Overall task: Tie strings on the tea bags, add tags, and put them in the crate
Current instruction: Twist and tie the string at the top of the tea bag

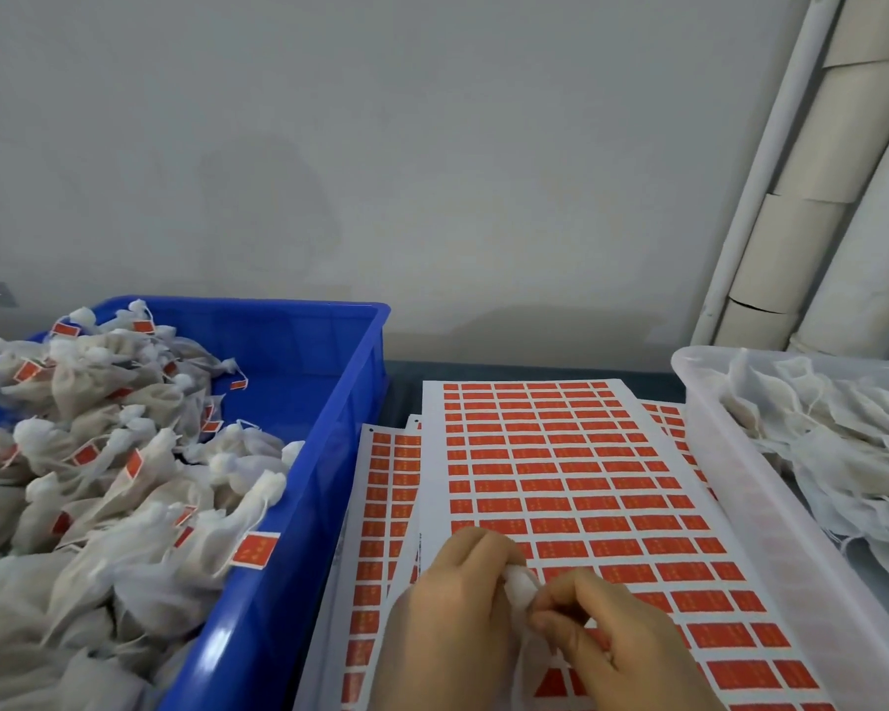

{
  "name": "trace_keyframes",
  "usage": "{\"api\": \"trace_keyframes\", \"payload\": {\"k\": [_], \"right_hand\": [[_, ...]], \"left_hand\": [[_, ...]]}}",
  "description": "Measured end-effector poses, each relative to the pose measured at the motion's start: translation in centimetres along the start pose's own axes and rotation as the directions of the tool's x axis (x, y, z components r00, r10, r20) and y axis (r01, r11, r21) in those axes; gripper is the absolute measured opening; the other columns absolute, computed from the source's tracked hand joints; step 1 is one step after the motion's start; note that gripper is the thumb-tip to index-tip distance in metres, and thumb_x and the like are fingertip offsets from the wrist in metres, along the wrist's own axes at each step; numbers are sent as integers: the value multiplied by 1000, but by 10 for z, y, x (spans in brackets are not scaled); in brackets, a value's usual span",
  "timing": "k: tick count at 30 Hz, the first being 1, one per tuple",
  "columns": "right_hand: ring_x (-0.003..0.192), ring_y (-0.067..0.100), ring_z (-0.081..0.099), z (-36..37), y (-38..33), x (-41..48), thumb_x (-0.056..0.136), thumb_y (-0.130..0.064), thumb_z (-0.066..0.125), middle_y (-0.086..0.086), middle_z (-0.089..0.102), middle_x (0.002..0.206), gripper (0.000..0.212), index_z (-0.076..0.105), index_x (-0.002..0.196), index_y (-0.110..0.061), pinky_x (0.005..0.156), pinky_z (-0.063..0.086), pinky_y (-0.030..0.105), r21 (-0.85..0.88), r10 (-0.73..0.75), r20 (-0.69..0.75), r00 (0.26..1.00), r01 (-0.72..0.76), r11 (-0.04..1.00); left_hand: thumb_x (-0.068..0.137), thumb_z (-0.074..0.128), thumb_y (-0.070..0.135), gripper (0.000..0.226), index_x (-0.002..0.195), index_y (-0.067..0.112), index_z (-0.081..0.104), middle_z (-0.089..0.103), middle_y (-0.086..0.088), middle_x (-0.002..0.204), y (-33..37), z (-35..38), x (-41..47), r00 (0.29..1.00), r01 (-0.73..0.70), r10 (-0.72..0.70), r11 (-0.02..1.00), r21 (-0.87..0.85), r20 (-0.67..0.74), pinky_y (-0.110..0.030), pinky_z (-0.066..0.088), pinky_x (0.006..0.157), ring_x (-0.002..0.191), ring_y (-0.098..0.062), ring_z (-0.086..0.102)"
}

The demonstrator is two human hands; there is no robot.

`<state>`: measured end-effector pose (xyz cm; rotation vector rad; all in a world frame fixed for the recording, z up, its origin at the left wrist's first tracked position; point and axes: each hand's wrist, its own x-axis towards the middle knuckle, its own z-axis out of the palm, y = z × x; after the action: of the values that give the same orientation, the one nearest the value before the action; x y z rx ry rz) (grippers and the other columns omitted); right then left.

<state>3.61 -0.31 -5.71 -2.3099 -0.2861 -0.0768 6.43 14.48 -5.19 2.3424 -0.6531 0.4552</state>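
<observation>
both hands [524, 608] pinching tea bag [520, 586], mostly hidden

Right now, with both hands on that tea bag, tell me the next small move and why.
Probably pull the string snug at the neck. The left hand and right hand both pinch the gathered top of the tea bag over the sheet of red tags, and no tag plainly shows on it. The string itself is too fine to see.

At lower centre, the left hand [452, 602] and right hand [606, 638] pinched a white tea bag [520, 587] over sheets of red tags [560, 469]. A blue crate [329, 402] of tagged bags [98, 479] filled the left; a clear tray [740, 479] of untied bags [832, 438] sat right.
</observation>
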Motion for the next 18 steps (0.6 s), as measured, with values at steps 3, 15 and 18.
{"api": "trace_keyframes", "payload": {"k": [3, 15, 18], "right_hand": [[85, -16, 52, 0, -2, 2, 88, -26, 59, -21, 57, 71, 26, 44, 75, -43, 71, 37, -3, 4, 17, -50, 999, -17, 1000], [103, -2, 46, 3, -1, 2, 81, -17, 62, -20, 50, 88, 22, 47, 86, -32, 83, 38, 1, -110, -295, -168, 941, 280, 954], [105, -7, 46, 1, -5, 2, 76, -22, 61, -27, 50, 99, 18, 53, 69, -36, 84, 35, -3, -56, -270, -239, 933, 265, 963]], "left_hand": [[88, 63, 23, 39, 114, 37, 39, 48, 23, 112, 5, -5, 1, 982, 182, -186, 973, -143, -15, -2, 41, 86, 95, 6, 56], [69, 61, -18, 30, 50, 4, 68, 64, -17, 54, 8, -8, 3, 695, 435, -596, -99, -895, 404, -29, 52, 38, 43, -25, 64], [83, 61, -2, 24, 65, 13, 67, 68, -6, 62, 8, -5, 1, 705, 538, -641, 206, -817, 303, -22, 53, 48, 54, -17, 66]]}}
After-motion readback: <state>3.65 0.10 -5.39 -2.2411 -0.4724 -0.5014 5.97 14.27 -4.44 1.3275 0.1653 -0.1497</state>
